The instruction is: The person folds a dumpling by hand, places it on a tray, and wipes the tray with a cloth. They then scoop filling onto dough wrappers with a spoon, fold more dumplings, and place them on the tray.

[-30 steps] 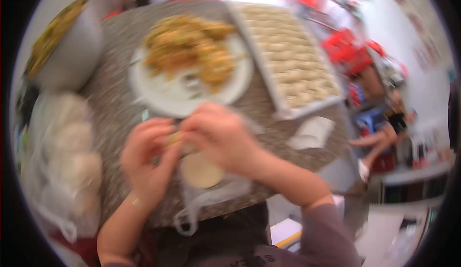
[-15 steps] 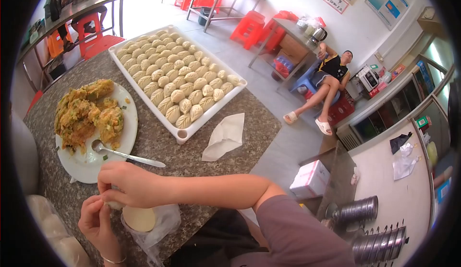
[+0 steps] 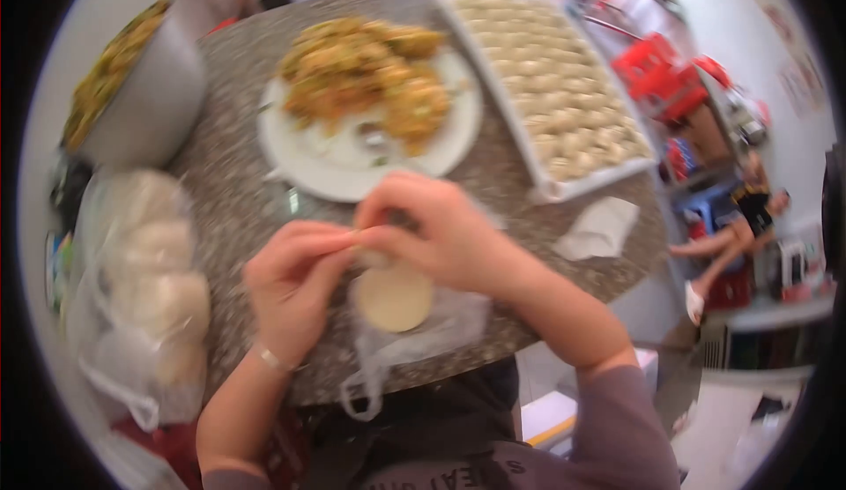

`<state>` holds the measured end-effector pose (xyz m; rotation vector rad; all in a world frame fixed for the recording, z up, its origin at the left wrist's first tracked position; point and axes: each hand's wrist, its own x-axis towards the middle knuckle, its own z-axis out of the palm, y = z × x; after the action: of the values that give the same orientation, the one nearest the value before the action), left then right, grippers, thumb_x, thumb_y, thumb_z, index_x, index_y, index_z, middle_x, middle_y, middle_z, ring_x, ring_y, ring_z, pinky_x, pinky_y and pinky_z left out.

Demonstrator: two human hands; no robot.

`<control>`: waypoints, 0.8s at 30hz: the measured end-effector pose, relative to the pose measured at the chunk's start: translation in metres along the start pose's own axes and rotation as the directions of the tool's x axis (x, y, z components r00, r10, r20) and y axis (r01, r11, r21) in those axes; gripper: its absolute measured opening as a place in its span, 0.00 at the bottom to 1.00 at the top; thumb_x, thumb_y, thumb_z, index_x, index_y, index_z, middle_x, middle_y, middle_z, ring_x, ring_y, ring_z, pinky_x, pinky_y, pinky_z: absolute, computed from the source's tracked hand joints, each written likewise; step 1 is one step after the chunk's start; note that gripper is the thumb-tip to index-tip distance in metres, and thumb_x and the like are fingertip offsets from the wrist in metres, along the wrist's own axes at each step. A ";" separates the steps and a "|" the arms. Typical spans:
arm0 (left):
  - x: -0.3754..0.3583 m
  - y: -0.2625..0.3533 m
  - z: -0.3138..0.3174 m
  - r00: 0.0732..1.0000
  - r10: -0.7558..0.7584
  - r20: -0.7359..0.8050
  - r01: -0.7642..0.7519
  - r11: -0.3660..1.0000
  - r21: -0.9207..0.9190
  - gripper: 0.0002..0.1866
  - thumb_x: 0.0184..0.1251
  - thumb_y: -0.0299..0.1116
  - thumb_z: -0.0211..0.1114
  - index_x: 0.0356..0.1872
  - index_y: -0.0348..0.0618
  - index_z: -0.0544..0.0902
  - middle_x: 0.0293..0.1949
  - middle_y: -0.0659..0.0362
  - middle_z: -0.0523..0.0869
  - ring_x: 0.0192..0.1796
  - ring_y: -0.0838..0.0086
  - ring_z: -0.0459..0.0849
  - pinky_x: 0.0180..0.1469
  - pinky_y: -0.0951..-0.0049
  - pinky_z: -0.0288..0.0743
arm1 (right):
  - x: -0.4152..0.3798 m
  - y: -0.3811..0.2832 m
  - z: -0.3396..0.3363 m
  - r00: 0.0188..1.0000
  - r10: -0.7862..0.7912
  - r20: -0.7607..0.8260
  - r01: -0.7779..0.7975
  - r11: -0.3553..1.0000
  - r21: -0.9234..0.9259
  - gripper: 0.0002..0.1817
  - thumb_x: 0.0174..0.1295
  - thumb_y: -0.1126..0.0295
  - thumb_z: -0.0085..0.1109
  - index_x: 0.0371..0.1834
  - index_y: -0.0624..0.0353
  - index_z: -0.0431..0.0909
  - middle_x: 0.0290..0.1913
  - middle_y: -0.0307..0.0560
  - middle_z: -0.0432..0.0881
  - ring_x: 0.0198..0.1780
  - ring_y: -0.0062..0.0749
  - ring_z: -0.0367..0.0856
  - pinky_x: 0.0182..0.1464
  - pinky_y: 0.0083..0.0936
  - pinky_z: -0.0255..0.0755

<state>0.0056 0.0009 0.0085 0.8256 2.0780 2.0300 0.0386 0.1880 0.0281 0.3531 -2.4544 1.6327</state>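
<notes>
My left hand [image 3: 295,274] and my right hand [image 3: 432,230] meet above the table, fingertips pinched together on a small piece of pale dough [image 3: 372,258], mostly hidden by the fingers. Just below them, a round flat wrapper [image 3: 395,298] lies on a clear plastic bag [image 3: 449,324]. Beyond my hands is a white plate [image 3: 326,181] with an orange and green filling [image 3: 352,76] and a spoon [image 3: 374,137], its handle hidden. To the right, a white tray [image 3: 557,192] holds rows of pleated dumplings [image 3: 551,76]. The view is blurred.
A metal pot [image 3: 163,93] of filling stands at the left edge. Nearer me lies a plastic bag of pale round dough pieces [image 3: 163,287]. A white paper [image 3: 599,228] is on the stone table [image 3: 233,181] at right. A person [image 3: 753,212] sits beyond, near red stools [image 3: 656,71].
The view has swung left and down, so the table things appear further right and the pot and dough bag show more fully. Both hands remain together at the small piece of dough.
</notes>
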 end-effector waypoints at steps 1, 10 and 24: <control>-0.001 -0.001 0.001 1.000 -0.009 0.003 0.009 0.999 -0.038 0.09 0.57 0.15 0.65 0.38 0.35 0.85 0.39 0.54 0.84 0.42 0.73 0.82 0.44 0.78 0.76 | 0.000 0.000 0.000 1.000 -0.020 0.019 0.020 1.000 -0.012 0.06 0.55 0.72 0.62 0.30 0.63 0.77 0.31 0.49 0.78 0.35 0.42 0.79 0.38 0.30 0.72; 0.000 -0.001 -0.002 0.994 -0.104 0.013 0.105 0.975 -0.196 0.07 0.60 0.20 0.65 0.40 0.35 0.82 0.44 0.55 0.81 0.46 0.74 0.83 0.47 0.74 0.83 | 0.001 -0.003 0.007 0.995 -0.095 -0.029 0.093 0.992 -0.083 0.03 0.56 0.76 0.61 0.31 0.64 0.78 0.30 0.48 0.78 0.32 0.38 0.79 0.35 0.28 0.72; 0.001 -0.004 0.001 0.893 -0.397 0.209 0.434 0.645 -0.629 0.06 0.68 0.28 0.61 0.44 0.42 0.76 0.45 0.60 0.81 0.49 0.76 0.81 0.50 0.72 0.79 | 0.000 -0.003 0.012 0.998 -0.014 -0.061 0.012 0.999 -0.037 0.04 0.58 0.76 0.60 0.33 0.64 0.76 0.32 0.48 0.78 0.35 0.36 0.78 0.38 0.27 0.71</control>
<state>0.0042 0.0028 0.0049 0.2251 1.1712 2.1781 0.0392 0.1757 0.0263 0.3081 -2.4288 1.5671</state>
